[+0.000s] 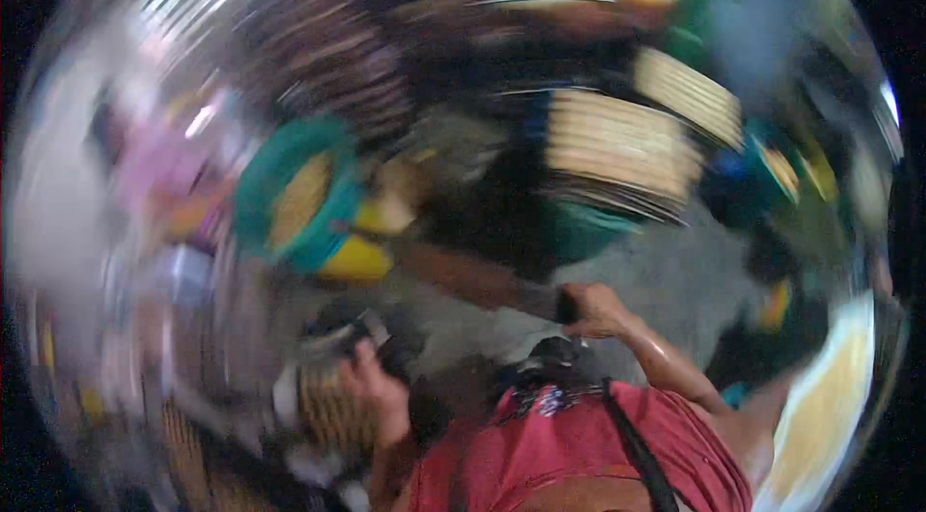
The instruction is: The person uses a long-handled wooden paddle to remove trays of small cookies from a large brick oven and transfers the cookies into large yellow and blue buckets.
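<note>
My right hand is closed around the dark end of a long, flat brown piece. Its far end reaches left toward a yellow thing beside a green basin; blur hides what kind of piece it is. My left hand is held up lower left with its fingers stretched out and nothing visible in them. It is nearest to a stack of brown slatted pieces, and I cannot tell whether it touches them. The basin holds a tan, loose-looking mass.
A stack of trays with pale ribbed rows stands ahead to the right, with another ribbed tray behind it. A blue-green tub is farther right. At the right edge is a white-rimmed tan sheet. Grey floor shows between.
</note>
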`<state>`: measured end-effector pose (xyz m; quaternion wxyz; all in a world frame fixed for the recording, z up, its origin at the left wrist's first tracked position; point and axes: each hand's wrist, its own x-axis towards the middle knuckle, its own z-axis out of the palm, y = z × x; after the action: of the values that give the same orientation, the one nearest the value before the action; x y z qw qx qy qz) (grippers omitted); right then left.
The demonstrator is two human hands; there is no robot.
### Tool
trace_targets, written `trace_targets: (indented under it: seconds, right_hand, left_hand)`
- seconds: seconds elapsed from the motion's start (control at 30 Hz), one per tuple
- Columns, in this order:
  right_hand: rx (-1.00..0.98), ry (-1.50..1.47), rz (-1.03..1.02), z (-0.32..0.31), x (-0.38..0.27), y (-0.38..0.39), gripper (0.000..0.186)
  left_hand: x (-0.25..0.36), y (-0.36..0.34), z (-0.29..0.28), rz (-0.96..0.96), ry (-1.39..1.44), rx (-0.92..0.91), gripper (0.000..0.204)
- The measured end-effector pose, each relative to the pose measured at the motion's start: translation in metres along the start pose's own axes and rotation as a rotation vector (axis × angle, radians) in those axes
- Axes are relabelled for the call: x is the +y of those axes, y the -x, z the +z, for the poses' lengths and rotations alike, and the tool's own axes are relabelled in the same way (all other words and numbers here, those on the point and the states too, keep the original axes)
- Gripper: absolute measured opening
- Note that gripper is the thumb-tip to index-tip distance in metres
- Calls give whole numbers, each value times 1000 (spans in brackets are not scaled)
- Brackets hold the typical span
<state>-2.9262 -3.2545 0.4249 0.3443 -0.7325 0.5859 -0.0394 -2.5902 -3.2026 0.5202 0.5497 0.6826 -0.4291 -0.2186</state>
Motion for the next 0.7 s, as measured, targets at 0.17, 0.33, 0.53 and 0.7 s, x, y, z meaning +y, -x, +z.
trace_targets:
  seconds: [0.17,0.33,0.53,0.7]
  right_hand:
    - [388,-197,220,-30,136,129,74]
    - [702,-422,501,-53,224,245,74]
    - [1115,-515,827,-107,364,287,78]
    - [1273,-373,1044,-201,486,332,75]
  left_hand:
    - [53,33,195,-233,651,-183,38]
    - [103,116,360,-69,392,-516,27]
    - [154,198,567,-244,582,-1153,22]
    - [179,265,751,-98,445,-1339,23]
